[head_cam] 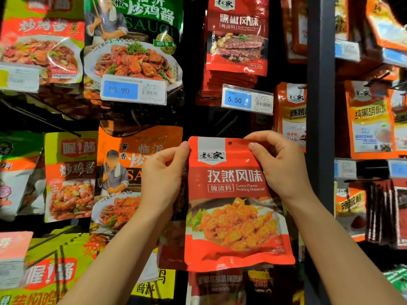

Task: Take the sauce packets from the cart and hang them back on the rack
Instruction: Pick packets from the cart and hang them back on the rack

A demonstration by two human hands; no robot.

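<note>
An orange-red cumin-flavour sauce packet (pixel 235 208) is held upright in front of the rack, its hang hole at the top edge. My left hand (pixel 163 175) pinches its top left corner. My right hand (pixel 277 161) pinches its top right corner. Just above the packet a dark hook wire (pixel 226 126) slants out of the rack; I cannot tell whether the hole is on a hook. Directly above hangs a stack of dark red black-pepper packets (pixel 236 40).
Green, yellow and orange chicken-sauce packets (pixel 132 40) fill the rack on the left. Price tags (pixel 246 100) stick out on hook ends. A dark upright post (pixel 320 106) stands right of the packet, with more orange packets (pixel 370 128) beyond it.
</note>
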